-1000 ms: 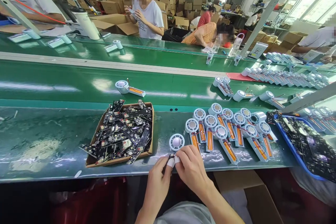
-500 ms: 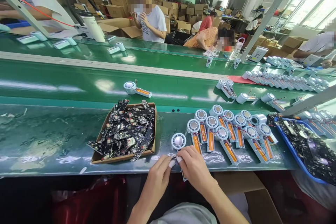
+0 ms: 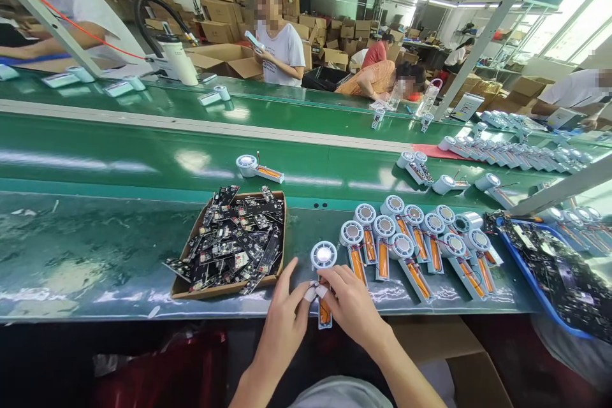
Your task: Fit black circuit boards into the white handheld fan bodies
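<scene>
A pale blue handheld fan housing lies at the bench's front edge, its round head away from me. Its open handle, with orange inside, points toward me and juts over the edge. My left hand pinches with thumb and a finger above the handle, its forefinger raised. My right hand pinches at the same spot from the right. White coverings wrap the meeting fingertips. Thin wires seem to run between them, mostly hidden by the fingers.
Left of my hands stands a cardboard tray of black circuit boards. Several similar fan housings lie at right, beside a blue tray of boards. Beyond runs a green conveyor belt carrying more fans; people work across it.
My left forefinger has lifted away from the pinch. The handle has swung left and shows more of its orange inside. The person opposite has lowered the item in their hands.
</scene>
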The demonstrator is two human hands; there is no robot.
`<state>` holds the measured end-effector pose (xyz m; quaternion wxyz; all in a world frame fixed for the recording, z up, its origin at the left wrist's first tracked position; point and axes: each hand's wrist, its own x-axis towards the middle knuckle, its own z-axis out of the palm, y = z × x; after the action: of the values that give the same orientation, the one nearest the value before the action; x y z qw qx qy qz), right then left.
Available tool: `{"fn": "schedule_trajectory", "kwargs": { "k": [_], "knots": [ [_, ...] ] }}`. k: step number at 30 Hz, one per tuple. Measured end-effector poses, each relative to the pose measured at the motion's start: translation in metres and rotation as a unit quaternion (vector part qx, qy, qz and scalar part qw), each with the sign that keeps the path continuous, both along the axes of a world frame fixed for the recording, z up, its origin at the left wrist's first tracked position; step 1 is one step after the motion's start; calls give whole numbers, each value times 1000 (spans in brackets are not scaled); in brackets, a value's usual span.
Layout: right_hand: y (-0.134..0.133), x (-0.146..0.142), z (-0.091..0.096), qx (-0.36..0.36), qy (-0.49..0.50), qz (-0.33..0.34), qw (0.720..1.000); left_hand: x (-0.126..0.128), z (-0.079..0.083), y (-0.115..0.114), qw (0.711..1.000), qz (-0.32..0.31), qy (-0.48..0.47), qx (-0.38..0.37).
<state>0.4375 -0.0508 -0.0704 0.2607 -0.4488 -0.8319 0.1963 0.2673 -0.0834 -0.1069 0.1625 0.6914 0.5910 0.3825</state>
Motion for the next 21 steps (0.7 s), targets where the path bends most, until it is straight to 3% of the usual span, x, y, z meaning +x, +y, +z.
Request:
{"fn": "schedule_trajectory", "kwargs": {
  "k": [4,11,19,21],
  "knots": [
    [-7,12,5,-52,61,10,997,5,-12,-13,999,32,14,11],
    [-18,34,10,-118,142,-49,982,6,-19,-27,994,102,39,9],
    [-6,28,6,-61,137,22,988,7,4,-19,998,44,-35,-12],
    [-1,27,8,-75,162,44,983,9,10,-16,997,40,-52,-31]
  ]
}}
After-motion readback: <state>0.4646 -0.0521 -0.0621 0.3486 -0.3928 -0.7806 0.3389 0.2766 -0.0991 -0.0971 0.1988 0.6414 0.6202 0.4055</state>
